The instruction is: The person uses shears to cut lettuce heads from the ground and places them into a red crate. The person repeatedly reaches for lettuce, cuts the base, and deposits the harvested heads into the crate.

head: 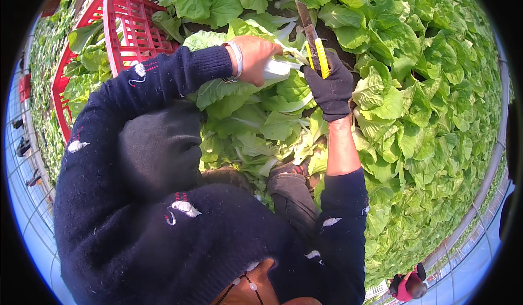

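Observation:
My left hand (254, 59), bare and with a silver bangle at the wrist, grips a head of leafy greens (277, 69) around its thick white stalks. Its leaves spread out under the wrist. My right hand (330, 85) wears a black glove and holds a knife (306, 23) with a yellow handle. The blade is smeared with dirt and points away from me. The gloved fingertips are close to the cut end of the stalks; whether they also pinch an outer leaf I cannot tell. Loose leaves (261, 121) lie below both hands.
A red plastic crate (135, 31) holding leafy greens stands at the upper left. Dense rows of growing greens (429, 100) fill the right side. My legs (292, 192) are bent close to the plants. Another person (408, 284) is far off at the lower right.

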### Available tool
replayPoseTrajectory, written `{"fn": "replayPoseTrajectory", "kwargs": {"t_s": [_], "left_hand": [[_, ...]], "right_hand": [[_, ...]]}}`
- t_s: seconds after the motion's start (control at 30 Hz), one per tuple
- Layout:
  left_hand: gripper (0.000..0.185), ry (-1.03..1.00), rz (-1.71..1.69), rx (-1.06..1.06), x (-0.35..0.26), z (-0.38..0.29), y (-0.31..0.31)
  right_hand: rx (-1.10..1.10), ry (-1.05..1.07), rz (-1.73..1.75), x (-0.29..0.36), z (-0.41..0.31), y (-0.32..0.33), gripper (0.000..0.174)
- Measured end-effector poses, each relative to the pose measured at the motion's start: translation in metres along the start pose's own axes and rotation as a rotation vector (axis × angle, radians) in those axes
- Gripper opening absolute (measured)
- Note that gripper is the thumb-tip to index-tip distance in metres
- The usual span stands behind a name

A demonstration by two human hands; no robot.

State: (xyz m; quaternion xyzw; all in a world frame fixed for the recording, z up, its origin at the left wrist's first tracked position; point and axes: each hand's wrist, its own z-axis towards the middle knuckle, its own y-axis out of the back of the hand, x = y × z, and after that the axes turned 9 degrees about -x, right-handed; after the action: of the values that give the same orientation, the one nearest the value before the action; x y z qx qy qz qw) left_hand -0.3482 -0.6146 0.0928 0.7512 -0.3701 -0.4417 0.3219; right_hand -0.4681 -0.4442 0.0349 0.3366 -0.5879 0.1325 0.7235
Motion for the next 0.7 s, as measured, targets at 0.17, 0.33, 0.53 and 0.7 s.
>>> {"fn": "replayPoseTrajectory", "kwargs": {"t_s": [0.17,0.33,0.53,0.7], "left_hand": [[0.07,0.002,-0.076,-0.023,0.011,-0.003,-0.001],[0.061,0.052,0.078,-0.098,0.007,-0.009,0.0],[0.049,-0.083,0.145,-0.168,0.0,-0.011,-0.001],[0.052,0.055,0.037,-0.115,0.026,-0.013,0.007]], "right_hand": [[-0.221,-0.301,0.3,-0.008,0.008,0.014,0.025],[-0.179,-0.526,0.164,-0.001,0.018,0.026,0.026],[0.033,-0.563,0.407,-0.003,0.01,-0.003,0.026],[-0.119,-0.5,-0.204,-0.019,0.011,0.034,0.022]]}}
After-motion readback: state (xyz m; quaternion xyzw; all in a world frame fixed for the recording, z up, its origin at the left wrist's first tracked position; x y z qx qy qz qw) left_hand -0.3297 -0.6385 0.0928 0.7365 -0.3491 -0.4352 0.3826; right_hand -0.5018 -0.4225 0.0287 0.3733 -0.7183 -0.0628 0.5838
